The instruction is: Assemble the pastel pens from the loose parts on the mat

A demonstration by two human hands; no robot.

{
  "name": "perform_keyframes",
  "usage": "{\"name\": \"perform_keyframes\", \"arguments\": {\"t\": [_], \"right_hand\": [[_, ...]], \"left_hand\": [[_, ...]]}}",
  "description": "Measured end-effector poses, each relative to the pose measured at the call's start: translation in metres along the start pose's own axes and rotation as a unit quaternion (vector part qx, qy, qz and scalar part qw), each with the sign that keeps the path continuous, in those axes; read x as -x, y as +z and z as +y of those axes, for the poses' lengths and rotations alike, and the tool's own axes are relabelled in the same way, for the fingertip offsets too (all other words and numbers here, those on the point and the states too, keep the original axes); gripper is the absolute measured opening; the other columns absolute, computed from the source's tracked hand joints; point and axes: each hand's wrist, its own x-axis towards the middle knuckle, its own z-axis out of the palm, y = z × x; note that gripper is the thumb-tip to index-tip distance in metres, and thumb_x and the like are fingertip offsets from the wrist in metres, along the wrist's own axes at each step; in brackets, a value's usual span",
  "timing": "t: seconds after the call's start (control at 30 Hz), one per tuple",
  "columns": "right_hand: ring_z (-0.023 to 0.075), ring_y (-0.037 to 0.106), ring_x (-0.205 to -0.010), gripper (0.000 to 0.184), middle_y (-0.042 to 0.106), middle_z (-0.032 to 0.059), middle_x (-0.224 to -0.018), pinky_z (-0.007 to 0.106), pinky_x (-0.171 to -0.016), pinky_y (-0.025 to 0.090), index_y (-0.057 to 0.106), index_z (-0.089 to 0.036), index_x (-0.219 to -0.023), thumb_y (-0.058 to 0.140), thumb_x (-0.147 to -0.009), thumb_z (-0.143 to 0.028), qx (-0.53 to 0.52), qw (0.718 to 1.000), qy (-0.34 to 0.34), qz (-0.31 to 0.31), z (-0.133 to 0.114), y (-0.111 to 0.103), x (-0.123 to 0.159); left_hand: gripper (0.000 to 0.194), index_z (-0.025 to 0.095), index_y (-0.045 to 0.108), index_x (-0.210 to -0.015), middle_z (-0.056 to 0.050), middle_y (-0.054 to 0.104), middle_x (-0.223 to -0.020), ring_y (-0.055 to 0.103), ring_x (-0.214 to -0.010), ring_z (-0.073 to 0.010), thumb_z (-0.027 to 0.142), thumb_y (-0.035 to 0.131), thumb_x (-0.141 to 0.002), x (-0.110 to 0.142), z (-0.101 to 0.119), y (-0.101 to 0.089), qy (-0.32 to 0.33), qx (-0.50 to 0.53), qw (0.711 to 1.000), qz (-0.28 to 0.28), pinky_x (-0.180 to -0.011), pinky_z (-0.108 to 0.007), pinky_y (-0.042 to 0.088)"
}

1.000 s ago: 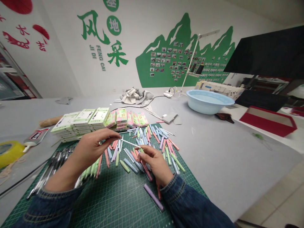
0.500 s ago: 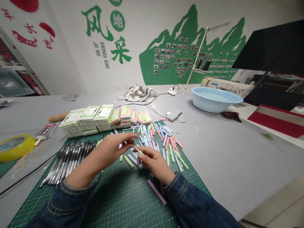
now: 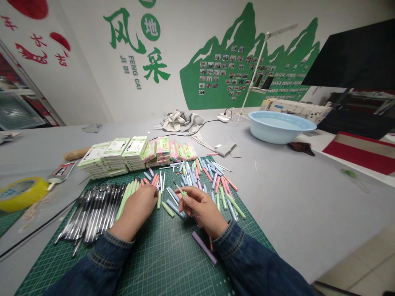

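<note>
In my right hand (image 3: 202,207) is a light green pen barrel (image 3: 184,194), pinched between thumb and fingers, with a thin refill (image 3: 177,187) sticking out up and left. My left hand (image 3: 138,207) is closed, knuckles up, over the left part of the loose pen parts; its fingertips are hidden. Beside it on the left lie a row of green pens (image 3: 125,197) and a bundle of clear pens with black grips (image 3: 94,209). Past both hands spread blue, pink, green and purple pen parts (image 3: 216,176). A purple pen barrel (image 3: 204,248) lies close to my right wrist.
A green cutting mat (image 3: 160,263) lies under the pens. Stacked white-green boxes (image 3: 114,150) and pink-green boxes (image 3: 163,148) stand behind. Yellow tape (image 3: 37,187) and a glue tube (image 3: 61,172) lie left. A blue basin (image 3: 280,127) and crumpled cloth (image 3: 182,121) are farther back.
My left hand has left the pen part at my right hand and moved down and left to the loose parts. My right hand stays nearly in place, still pinching the green barrel.
</note>
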Motion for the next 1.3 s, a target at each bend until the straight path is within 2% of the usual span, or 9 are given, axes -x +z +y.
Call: {"name": "perform_keyframes", "arguments": {"t": [0.47,0.53,0.6,0.67,0.77,0.83,0.9,1.0,1.3], "right_hand": [[0.0075,0.035,-0.048,0.029,0.06,-0.0008,-0.064,0.021,-0.047,0.026,0.065,-0.019,-0.109,0.058,-0.086,-0.034,0.024,1.0,0.008,0.011,-0.002,0.0,0.0],[0.0071,0.034,-0.047,0.029,0.06,-0.0011,-0.064,0.021,-0.047,0.026,0.065,-0.018,-0.109,0.058,-0.086,-0.034,0.025,1.0,0.007,0.016,-0.002,0.0,0.0],[0.0072,0.034,-0.047,0.029,0.06,-0.001,-0.064,0.021,-0.047,0.026,0.064,-0.018,-0.109,0.057,-0.086,-0.034,0.027,0.999,0.006,0.02,-0.003,0.001,0.0],[0.0076,0.035,-0.047,0.029,0.06,-0.0008,-0.064,0.021,-0.047,0.027,0.064,-0.018,-0.109,0.057,-0.086,-0.034,0.023,1.0,0.001,0.018,-0.002,0.001,0.0],[0.0082,0.037,-0.048,0.028,0.06,-0.0006,-0.063,0.022,-0.049,0.027,0.065,-0.017,-0.106,0.058,-0.086,-0.035,0.004,1.0,-0.007,0.014,0.0,0.001,0.0],[0.0083,0.037,-0.047,0.028,0.061,-0.0004,-0.063,0.022,-0.048,0.027,0.065,-0.017,-0.104,0.059,-0.085,-0.037,-0.005,1.0,-0.006,0.017,0.001,0.001,-0.001],[0.0082,0.038,-0.047,0.027,0.061,-0.0001,-0.063,0.022,-0.048,0.027,0.065,-0.017,-0.103,0.059,-0.085,-0.037,-0.006,1.0,-0.006,0.02,0.002,0.001,-0.001],[0.0079,0.038,-0.047,0.025,0.061,-0.0001,-0.063,0.022,-0.048,0.026,0.064,-0.017,-0.101,0.058,-0.085,-0.035,-0.01,1.0,-0.004,0.02,0.001,0.001,-0.001],[0.0074,0.038,-0.046,0.025,0.06,-0.0011,-0.062,0.022,-0.047,0.026,0.065,-0.018,-0.101,0.058,-0.085,-0.036,-0.005,1.0,-0.007,0.022,0.003,0.001,-0.002]], "left_hand": [[0.016,0.015,0.066,-0.075,-0.017,0.07,-0.093,0.066,-0.09,-0.0292,0.015,0.05,-0.073,-0.002,0.01,0.006,-0.056,-0.009,0.998,-0.031,-0.068,-0.032,0.045],[0.014,0.015,0.065,-0.074,-0.016,0.07,-0.086,0.066,-0.085,-0.0288,0.016,0.051,-0.073,-0.002,0.011,-0.001,-0.07,0.001,0.998,-0.01,-0.066,-0.032,0.045],[0.012,0.016,0.063,-0.075,-0.011,0.068,-0.078,0.065,-0.075,-0.0252,0.022,0.052,-0.076,-0.002,0.013,-0.014,-0.071,0.085,0.993,0.04,-0.063,-0.03,0.044],[0.013,0.018,0.061,-0.078,-0.005,0.066,-0.071,0.062,-0.063,-0.0195,0.03,0.055,-0.078,0.0,0.015,-0.029,-0.052,0.278,0.956,0.083,-0.057,-0.027,0.044],[0.021,0.018,0.06,-0.082,-0.001,0.064,-0.072,0.058,-0.057,-0.0133,0.035,0.067,-0.073,0.004,0.023,-0.045,-0.009,0.6,0.797,0.067,-0.052,-0.023,0.043],[0.028,0.018,0.063,-0.091,-0.002,0.066,-0.078,0.059,-0.063,-0.0119,0.031,0.073,-0.069,0.005,0.029,-0.048,0.005,0.714,0.698,0.05,-0.056,-0.022,0.045],[0.034,0.018,0.066,-0.097,-0.003,0.067,-0.083,0.061,-0.071,-0.0122,0.027,0.077,-0.066,0.006,0.034,-0.046,0.002,0.755,0.654,0.052,-0.061,-0.021,0.047],[0.028,0.016,0.069,-0.091,-0.004,0.068,-0.085,0.062,-0.081,-0.0139,0.024,0.078,-0.066,0.007,0.038,-0.043,-0.011,0.76,0.645,0.073,-0.066,-0.02,0.049],[0.026,0.016,0.07,-0.086,-0.004,0.07,-0.08,0.065,-0.08,-0.0169,0.028,0.079,-0.065,0.009,0.044,-0.042,-0.004,0.742,0.667,0.075,-0.065,-0.024,0.051]]}}
